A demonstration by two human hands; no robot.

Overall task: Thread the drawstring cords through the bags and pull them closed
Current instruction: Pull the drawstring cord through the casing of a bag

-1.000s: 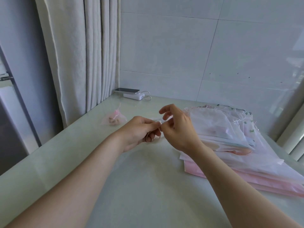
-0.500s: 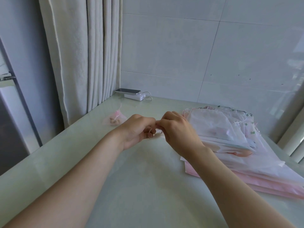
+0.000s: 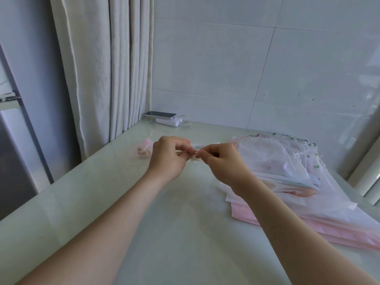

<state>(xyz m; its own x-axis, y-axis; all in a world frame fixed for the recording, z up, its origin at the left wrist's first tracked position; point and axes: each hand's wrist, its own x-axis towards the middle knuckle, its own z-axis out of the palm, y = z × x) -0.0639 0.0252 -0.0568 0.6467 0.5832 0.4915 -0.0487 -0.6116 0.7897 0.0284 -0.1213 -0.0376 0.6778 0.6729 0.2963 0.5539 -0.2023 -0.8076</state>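
Head view: left hand (image 3: pixel 167 156) and right hand (image 3: pixel 223 163) both pinch small white bag (image 3: pixel 197 145).

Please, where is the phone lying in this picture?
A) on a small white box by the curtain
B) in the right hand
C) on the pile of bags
A: the phone rests on top of the small white box, close beside the curtain.
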